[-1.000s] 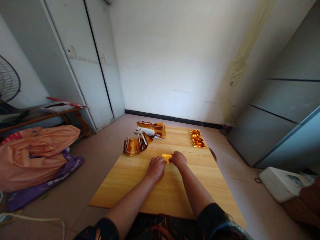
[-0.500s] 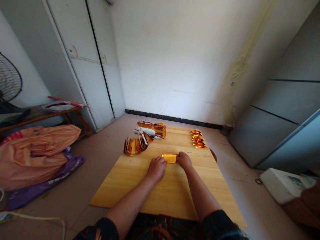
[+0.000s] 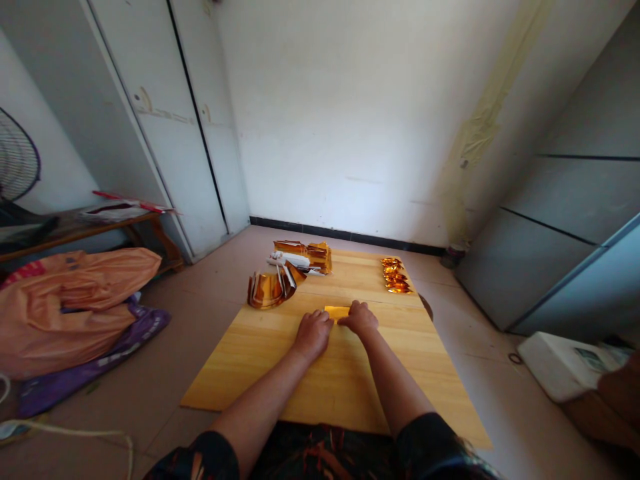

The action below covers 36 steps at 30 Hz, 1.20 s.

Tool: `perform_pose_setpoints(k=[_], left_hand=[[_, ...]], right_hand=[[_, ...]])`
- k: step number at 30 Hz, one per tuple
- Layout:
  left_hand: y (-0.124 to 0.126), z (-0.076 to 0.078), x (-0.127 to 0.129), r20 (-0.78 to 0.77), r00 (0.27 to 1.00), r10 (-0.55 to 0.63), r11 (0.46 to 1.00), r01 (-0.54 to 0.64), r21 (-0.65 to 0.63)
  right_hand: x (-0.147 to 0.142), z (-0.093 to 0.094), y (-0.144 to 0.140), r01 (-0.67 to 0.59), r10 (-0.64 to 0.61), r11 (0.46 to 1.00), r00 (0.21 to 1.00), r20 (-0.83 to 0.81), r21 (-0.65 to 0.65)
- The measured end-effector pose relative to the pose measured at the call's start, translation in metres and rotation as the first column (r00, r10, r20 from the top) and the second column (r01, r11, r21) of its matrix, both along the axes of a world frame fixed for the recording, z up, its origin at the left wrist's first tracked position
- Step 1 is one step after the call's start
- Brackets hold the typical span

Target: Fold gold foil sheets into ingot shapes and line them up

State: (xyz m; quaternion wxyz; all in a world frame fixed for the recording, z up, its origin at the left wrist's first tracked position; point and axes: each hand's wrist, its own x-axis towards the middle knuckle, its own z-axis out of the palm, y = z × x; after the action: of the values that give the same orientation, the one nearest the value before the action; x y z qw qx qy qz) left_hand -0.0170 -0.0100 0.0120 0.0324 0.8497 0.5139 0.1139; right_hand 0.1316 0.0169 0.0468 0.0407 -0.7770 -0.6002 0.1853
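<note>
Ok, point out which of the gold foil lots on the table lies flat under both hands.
The single gold foil sheet at mid-table, pressed by left hand and right hand; the other lots sit untouched farther back.

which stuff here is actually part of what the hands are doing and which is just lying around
In hand:
- gold foil sheet, pressed flat on the wooden board
- left hand and right hand, both on the sheet

Lying about:
- curled foil stack
- foil packs at the far edge
- row of folded gold pieces
- orange bag, fan, white box on the floor
</note>
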Motion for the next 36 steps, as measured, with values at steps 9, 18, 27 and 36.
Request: perform_pose_setpoints(k=[9, 18, 27, 36], left_hand=[[-0.001, 0.002, 0.000, -0.007, 1.000, 0.024, 1.000, -0.024, -0.019], [-0.001, -0.001, 0.000, -0.018, 1.000, 0.004, 0.999, -0.004, 0.044], [0.010, -0.001, 0.003, 0.058, 0.998, 0.035, 0.998, -0.038, 0.054], [0.010, -0.002, 0.005, 0.104, 0.993, 0.054, 0.993, -0.064, 0.099]], right_hand=[[0.036, -0.013, 0.006, 0.048, -0.045, 0.998, 0.996, -0.073, 0.034], [0.048, -0.024, 0.002, 0.036, -0.017, 0.986, 0.993, -0.117, 0.161], [0.035, -0.032, -0.017, -0.162, 0.199, 0.938, 0.976, -0.093, 0.308], [0.035, -0.031, -0.020, -0.187, 0.233, 0.926, 0.967, -0.105, 0.329]])
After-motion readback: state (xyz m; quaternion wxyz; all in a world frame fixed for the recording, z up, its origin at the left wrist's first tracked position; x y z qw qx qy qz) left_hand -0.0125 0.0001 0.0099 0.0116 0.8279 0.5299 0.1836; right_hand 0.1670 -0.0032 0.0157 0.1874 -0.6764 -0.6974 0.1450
